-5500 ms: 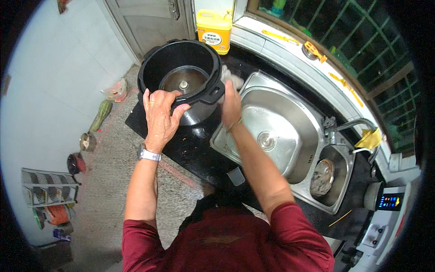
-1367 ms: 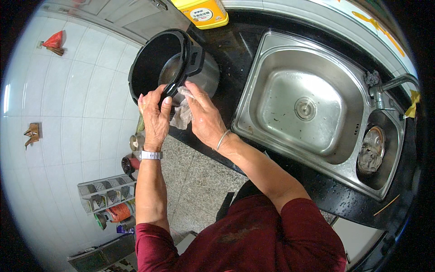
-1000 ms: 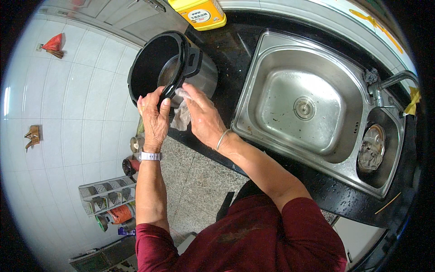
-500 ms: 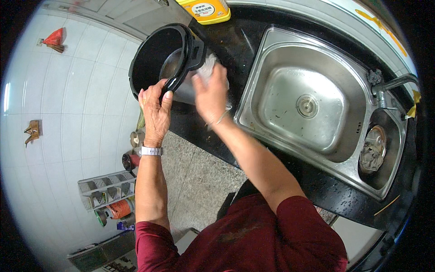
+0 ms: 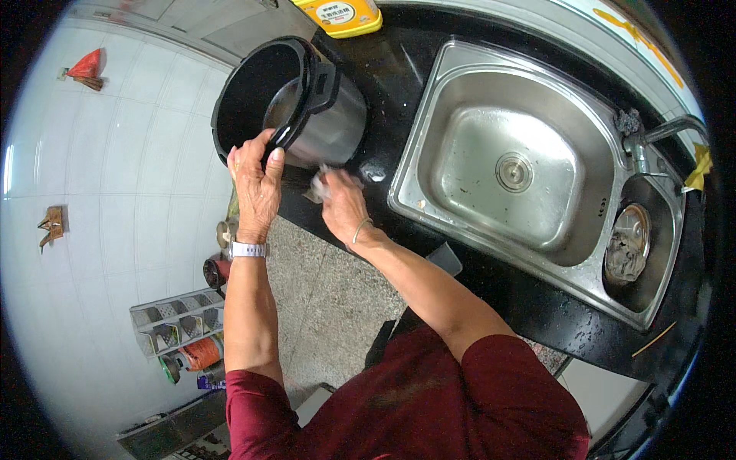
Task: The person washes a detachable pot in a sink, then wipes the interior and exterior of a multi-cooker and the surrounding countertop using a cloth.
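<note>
An electric pressure cooker body [image 5: 331, 123] with a black rim and a brushed-steel side stands tilted on the black counter, its open mouth toward the left. My left hand [image 5: 254, 184] is closed over the near edge of the black rim, thumb on the outside and fingers toward the mouth. Just below the steel side, my right hand [image 5: 345, 205] grips a crumpled whitish cloth [image 5: 322, 182], slightly blurred by motion. Whether the cloth touches the cooker or the counter I cannot tell.
A steel sink [image 5: 514, 172] is set into the black counter [image 5: 383, 84] on the right. Its small side basin holds a round lidded item and a crumpled grey bag [image 5: 625, 257]. At the back stands a yellow tub [image 5: 341, 17]. White tiled wall [image 5: 115, 169] rises at left.
My right hand has moved down with the cloth, from beside the cooker's steel wall to the counter near its lower edge. My left hand keeps its hold on the rim.
</note>
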### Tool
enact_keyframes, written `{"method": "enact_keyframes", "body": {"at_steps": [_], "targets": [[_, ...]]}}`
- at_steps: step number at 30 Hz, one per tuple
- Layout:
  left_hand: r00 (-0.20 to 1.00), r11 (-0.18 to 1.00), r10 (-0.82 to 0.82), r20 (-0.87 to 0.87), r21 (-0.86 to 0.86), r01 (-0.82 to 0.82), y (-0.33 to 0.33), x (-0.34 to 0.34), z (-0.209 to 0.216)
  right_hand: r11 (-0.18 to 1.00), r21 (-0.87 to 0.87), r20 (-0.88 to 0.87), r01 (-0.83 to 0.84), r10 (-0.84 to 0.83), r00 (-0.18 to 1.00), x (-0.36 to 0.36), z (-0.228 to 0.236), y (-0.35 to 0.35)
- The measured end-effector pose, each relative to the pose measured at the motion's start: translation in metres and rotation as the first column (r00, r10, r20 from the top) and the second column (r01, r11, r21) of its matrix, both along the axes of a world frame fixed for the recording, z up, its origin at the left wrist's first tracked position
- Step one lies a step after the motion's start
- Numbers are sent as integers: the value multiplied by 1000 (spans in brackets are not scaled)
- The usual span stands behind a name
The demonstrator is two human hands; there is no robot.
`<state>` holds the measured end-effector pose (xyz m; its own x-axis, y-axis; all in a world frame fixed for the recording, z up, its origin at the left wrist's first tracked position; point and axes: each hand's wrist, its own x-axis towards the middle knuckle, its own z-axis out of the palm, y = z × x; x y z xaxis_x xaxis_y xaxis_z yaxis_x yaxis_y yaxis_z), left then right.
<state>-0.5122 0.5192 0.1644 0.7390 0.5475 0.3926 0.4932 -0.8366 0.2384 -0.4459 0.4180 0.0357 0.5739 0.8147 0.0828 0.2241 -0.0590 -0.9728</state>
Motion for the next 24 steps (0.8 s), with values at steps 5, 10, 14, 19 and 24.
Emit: {"method": "enact_keyframes", "body": {"at_steps": [5,10,14,19,24], "targets": [[1000,1000,-24,4,-9,24,1,8,0,958,270,164,97,-145,976,-10,26,4],[1000,1000,-4,-25,2,4,4,7,2,928,-121,326,-354,373,868,0,-49,-1],[1000,999,-21,-14,-30,21,3,12,-1,938,-112,828,-329,271,490,40,-67,-17],[999,1000,6,-44,3,-5,-3,4,4,981,157,199,110,-141,970,150,-39,-6],[978,997,7,-210,79,10,-2,20,20,931,257,275,259,-328,904,254,-3,7]]}}
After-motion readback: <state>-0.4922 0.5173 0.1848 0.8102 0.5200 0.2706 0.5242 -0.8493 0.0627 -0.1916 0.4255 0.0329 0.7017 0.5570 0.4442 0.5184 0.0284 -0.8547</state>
